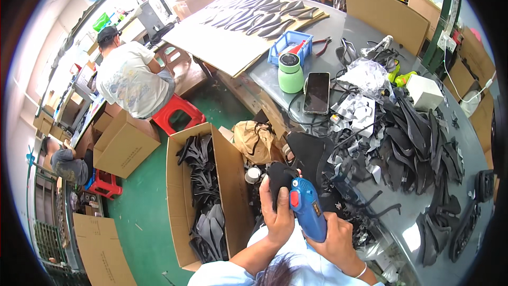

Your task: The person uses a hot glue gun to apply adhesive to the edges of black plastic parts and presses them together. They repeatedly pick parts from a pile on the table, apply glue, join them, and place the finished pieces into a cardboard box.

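Observation:
My left hand (pixel 278 214) is closed around a black curved piece (pixel 280 176) and holds it up above my lap. In my right hand (pixel 337 241) is a blue hand-held power tool (pixel 311 217) with a red button, gripped at its lower body. The tool's head meets the black piece; its working tip is hidden. Close by on the left stands an open cardboard box (pixel 177 201) partly filled with black shaped pieces (pixel 209 228). A larger black piece (pixel 312 153) lies just beyond my hands, by the table edge.
On the grey table (pixel 365 32) to the right lie a heap of black pieces (pixel 413 137), crumpled plastic, a phone (pixel 317 92), a green bottle (pixel 290 77) and a blue basket (pixel 304 39). Pliers (pixel 321 46) lie behind. A person (pixel 132 74) sits on a red stool (pixel 180 114) at left.

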Demonstrator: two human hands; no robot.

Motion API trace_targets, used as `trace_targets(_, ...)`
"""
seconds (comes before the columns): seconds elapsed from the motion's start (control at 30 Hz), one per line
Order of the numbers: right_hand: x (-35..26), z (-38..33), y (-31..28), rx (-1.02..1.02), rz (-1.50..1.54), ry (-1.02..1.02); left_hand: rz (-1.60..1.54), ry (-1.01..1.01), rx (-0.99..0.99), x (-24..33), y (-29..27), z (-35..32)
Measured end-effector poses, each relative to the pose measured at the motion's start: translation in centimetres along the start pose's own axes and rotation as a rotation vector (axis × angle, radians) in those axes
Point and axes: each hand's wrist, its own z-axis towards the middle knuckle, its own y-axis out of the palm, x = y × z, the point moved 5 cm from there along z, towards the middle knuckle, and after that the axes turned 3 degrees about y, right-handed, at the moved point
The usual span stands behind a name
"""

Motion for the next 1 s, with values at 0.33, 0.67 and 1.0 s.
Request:
trace_targets(0.33,-0.2,0.7,-1.3,0.001,0.014,-0.051,0.382,0.126,-0.174,-0.2,-1.6,-0.5)
trace_targets(0.67,2.5,5.1,-4.6,0.15,0.358,0.266,0.368,-0.029,-0.442,1.0,0.4,-0.3)
trace_targets(1.0,3.1,4.9,-4.5,0.253,0.611,0.279,0.0,-0.142,-0.635,-2.2,3.4,-5.2)
